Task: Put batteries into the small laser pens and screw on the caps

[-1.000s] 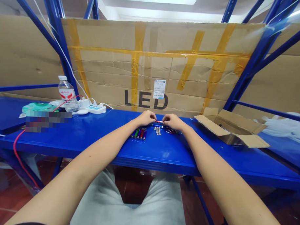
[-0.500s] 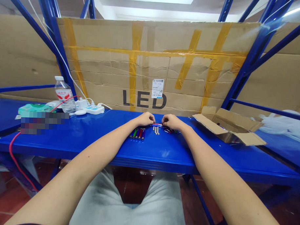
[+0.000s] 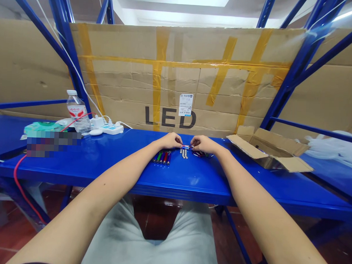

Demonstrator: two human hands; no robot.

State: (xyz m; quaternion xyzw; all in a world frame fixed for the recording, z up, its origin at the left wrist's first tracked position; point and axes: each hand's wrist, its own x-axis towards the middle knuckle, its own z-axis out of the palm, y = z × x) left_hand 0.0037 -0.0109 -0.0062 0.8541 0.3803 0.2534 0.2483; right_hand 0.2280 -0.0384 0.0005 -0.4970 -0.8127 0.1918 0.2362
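Observation:
My left hand [image 3: 171, 140] is closed in a pinch on the left end of a slim blue metallic tube [image 3: 185, 147], which lies level just above the table. At the tube's right end my right hand [image 3: 200, 143] is pinched too; whatever its fingertips hold is too small to make out. Below the tube, small silver discs [image 3: 183, 154], like button cells, sit in rows. A row of several coloured metallic tubes [image 3: 162, 157], green, red and blue among them, lies beneath my left wrist. Under my right hand is a pile of dark and red shiny pieces [image 3: 202, 153], partly hidden.
An open cardboard box [image 3: 268, 146] stands on the blue table [image 3: 185, 182] at the right. To the left are a water bottle [image 3: 77, 111], a white power strip [image 3: 112, 128], and a green packet [image 3: 43, 126]. A large cardboard sheet [image 3: 122, 84] closes off the back.
The view has shifted slightly. Both hands stay close together at the blue tube, with only small finger movement; the discs and the row of tubes look the same.

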